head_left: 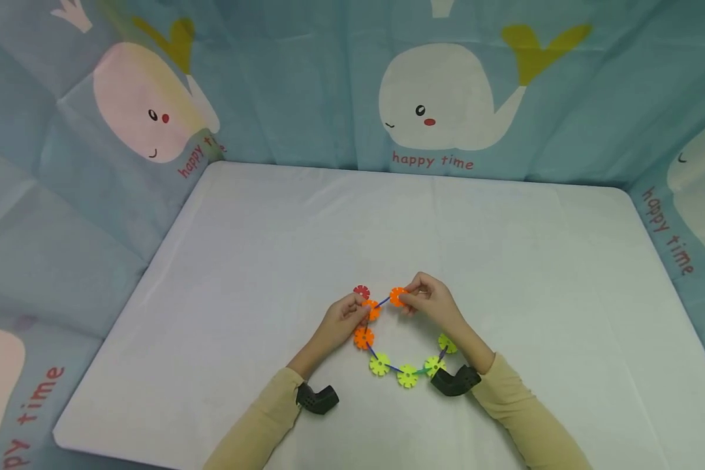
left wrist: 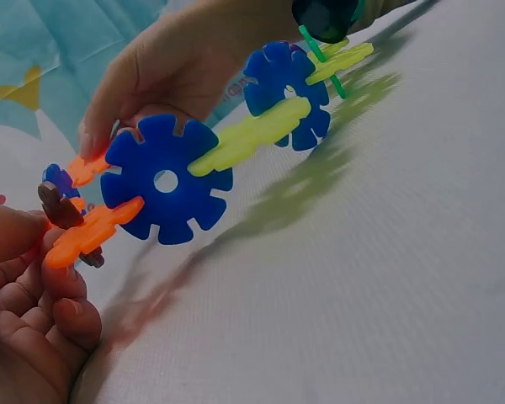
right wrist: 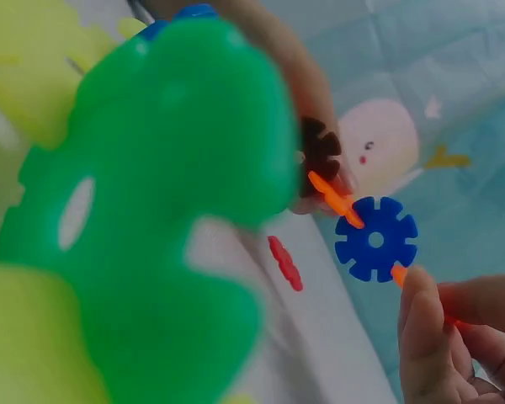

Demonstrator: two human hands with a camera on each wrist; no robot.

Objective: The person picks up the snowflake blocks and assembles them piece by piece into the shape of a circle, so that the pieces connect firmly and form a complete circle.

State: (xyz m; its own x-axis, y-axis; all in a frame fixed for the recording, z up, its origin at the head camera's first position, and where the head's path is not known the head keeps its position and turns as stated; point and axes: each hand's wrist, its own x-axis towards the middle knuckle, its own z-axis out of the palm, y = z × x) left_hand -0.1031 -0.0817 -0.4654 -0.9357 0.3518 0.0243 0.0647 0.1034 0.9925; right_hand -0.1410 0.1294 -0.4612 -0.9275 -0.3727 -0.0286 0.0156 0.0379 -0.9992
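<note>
A curved chain of slotted plastic snowflake discs (head_left: 379, 365) hangs between the hands, with orange, yellow-green, blue and other discs slotted edge to edge. My left hand (head_left: 343, 316) pinches an orange disc (head_left: 373, 311) of the chain. My right hand (head_left: 437, 303) pinches the orange disc (head_left: 397, 296) at one end between thumb and fingers. A blue disc (right wrist: 376, 239) joins these two orange discs. Close to the right wrist camera, a green disc (right wrist: 177, 126) looms large and blurred. The other end, a yellow-green disc (head_left: 447, 343), is by the right wrist.
A loose red disc (head_left: 361, 291) lies on the white table (head_left: 258, 261) just beyond the left hand. Black wrist cameras (head_left: 318, 399) sit on both wrists. A blue curtain (head_left: 305, 85) with whale prints stands along the table's back and sides.
</note>
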